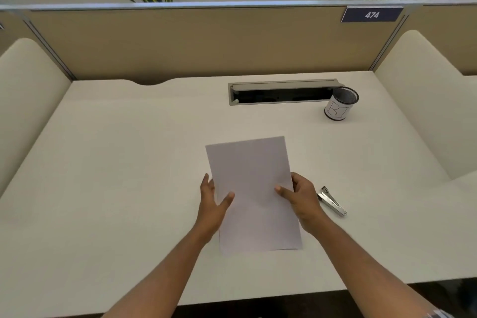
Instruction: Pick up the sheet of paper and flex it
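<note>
A blank white sheet of paper point(251, 188) is held over the middle of the white desk point(116, 162). My left hand point(213, 201) grips its left edge, thumb on top and fingers behind. My right hand point(300, 195) grips the right edge the same way, thumb lying on the sheet. A small silver stapler point(331, 201) lies on the desk just right of my right hand, apart from it.
A black mesh pen cup point(340, 103) with a white label stands at the back right, beside an open cable tray point(281, 93). Tan partition panels point(180, 41) wall the desk at the back and sides. A sign point(371, 15) reads 474.
</note>
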The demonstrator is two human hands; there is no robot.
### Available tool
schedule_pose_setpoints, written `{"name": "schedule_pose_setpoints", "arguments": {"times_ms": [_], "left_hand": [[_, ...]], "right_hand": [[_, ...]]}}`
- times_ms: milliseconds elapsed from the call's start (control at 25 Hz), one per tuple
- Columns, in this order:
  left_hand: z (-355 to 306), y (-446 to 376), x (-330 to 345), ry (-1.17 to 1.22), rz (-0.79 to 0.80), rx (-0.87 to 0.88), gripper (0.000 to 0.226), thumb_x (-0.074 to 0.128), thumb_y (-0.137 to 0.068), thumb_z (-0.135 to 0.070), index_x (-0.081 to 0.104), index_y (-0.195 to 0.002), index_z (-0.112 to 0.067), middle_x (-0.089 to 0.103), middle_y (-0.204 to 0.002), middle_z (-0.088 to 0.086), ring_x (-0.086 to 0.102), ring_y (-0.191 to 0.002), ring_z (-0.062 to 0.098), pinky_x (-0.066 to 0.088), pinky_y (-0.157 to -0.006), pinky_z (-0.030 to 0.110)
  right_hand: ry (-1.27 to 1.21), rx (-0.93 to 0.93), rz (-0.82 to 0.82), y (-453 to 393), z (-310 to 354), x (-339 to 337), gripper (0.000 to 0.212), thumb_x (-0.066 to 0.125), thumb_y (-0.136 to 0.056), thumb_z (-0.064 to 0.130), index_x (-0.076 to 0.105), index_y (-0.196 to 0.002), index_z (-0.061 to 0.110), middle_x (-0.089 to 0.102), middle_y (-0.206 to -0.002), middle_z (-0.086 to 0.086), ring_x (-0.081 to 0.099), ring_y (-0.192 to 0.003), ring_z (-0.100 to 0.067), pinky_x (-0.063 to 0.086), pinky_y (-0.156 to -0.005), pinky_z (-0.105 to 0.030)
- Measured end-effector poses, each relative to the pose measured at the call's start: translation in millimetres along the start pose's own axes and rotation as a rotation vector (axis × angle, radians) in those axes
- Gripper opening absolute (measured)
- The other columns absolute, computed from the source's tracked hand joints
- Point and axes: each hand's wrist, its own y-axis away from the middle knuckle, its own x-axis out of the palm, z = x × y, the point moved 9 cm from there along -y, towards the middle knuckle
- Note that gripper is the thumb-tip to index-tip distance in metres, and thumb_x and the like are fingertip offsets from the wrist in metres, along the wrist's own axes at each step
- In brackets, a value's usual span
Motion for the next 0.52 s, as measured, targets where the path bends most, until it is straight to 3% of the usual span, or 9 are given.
{"name": "schedule_pose_setpoints", "arguments": {"times_ms": [80, 200, 280, 440, 520], "left_hand": [[-18.1, -3.1, -4.2, 0.135, -0.008, -0.01, 0.053, 0.071, -0.093, -0.02, 0.043, -0.138, -0.022, 0.063, -0.136, -0.002, 0.067, -0.112, 0.007, 0.054, -0.093, 0.03], [-47.9, 5.2, -14.5, 0.109, -0.135, 0.096, 0.016, 0.067, -0.095, -0.013, 0.062, -0.109, -0.018, 0.074, -0.112, 0.006, 0.073, -0.094, 0.013, 0.06, -0.084, 0.035], [-70.2, 20.1, -16.5, 0.11, -0.19, 0.194, 0.013, 0.065, -0.096, -0.011, 0.064, -0.104, -0.022, 0.075, -0.103, 0.001, 0.072, -0.093, 0.016, 0.061, -0.084, 0.039], [-107.9, 48.7, -19.3, 0.084, -0.262, 0.402, 0.021, 0.058, -0.1, -0.012, 0.059, -0.109, -0.031, 0.071, -0.099, -0.007, 0.067, -0.09, 0.009, 0.054, -0.078, 0.023], [-105.0, 53.5, -15.4, 0.043, -0.238, 0.42, 0.029, 0.059, -0.1, -0.015, 0.054, -0.114, -0.04, 0.068, -0.106, -0.013, 0.066, -0.097, 0.003, 0.054, -0.079, 0.016]], "right_hand": [[-0.024, -0.057, -0.001, 7.3, 18.0, -1.2, 0.025, 0.068, -0.092, -0.002, 0.07, -0.112, 0.012, 0.079, -0.106, -0.006, 0.076, -0.096, -0.027, 0.061, -0.084, -0.039], [0.03, -0.162, -0.094, 15.6, 46.9, -8.0, 0.017, 0.068, -0.095, 0.007, 0.067, -0.109, 0.017, 0.078, -0.102, -0.002, 0.075, -0.091, -0.02, 0.061, -0.08, -0.036], [0.096, -0.252, -0.165, 22.8, 65.4, -10.0, 0.016, 0.068, -0.097, 0.011, 0.065, -0.107, 0.023, 0.076, -0.101, 0.001, 0.073, -0.091, -0.014, 0.06, -0.079, -0.03], [0.143, -0.418, -0.26, 38.8, 91.0, -9.3, 0.018, 0.068, -0.096, 0.012, 0.062, -0.111, 0.021, 0.071, -0.1, 0.008, 0.067, -0.089, -0.004, 0.056, -0.074, -0.019], [0.182, -0.403, -0.253, 41.6, 83.4, -4.7, 0.022, 0.068, -0.096, 0.012, 0.063, -0.115, 0.021, 0.071, -0.102, 0.012, 0.068, -0.093, -0.001, 0.054, -0.075, -0.017]]}}
